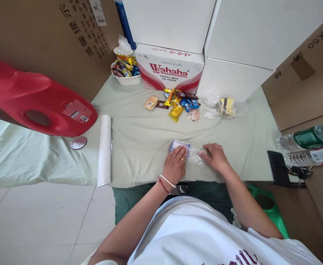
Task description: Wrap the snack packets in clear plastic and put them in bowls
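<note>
A small blue-and-white packet (173, 144) lies near the table's front edge, wrapped in clear plastic film. My left hand (176, 162) rests flat over it with fingers stretched out, covering part of it. To the right, a loose crumpled tail of plastic film (197, 156) spreads from the packet. My right hand (216, 157) is at the end of this tail, its thumb touching the film and its index finger bent and apart from the thumb.
A white roll (104, 151) lies at left, beside a round lid (78, 142) and a red jug (48, 103). Wrapped snacks (175, 112) lie ahead, before a Wahaha box (170, 71). A white bowl (127, 80) holds more snacks. Plastic bottles (310, 138) stand out at right.
</note>
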The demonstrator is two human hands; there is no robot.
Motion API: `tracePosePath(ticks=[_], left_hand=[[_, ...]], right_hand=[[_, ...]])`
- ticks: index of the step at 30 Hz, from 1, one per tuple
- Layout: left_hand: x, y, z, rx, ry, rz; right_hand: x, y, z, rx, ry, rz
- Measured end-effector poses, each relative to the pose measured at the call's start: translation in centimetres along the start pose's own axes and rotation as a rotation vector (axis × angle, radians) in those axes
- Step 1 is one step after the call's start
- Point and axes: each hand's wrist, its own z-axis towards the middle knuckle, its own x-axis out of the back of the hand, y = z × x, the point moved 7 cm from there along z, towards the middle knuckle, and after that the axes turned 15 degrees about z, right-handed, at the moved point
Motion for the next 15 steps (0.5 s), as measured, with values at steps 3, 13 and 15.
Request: tracePosePath(ticks=[3,13,15], left_hand=[[0.0,0.1,-0.1,-0.001,-0.016,0.023],[0.4,0.4,-0.7,0.073,-0.026,0.123],[1.5,0.1,-1.3,0.126,-0.028,0.175]], right_hand=[[-0.8,-1.8,0.1,0.033,-0.035,0.009],[-7.4,-13.5,4.4,0.117,-0.205,-0.164],[-9.5,-14.8,4.6,0.154,-0.259,-0.214]])
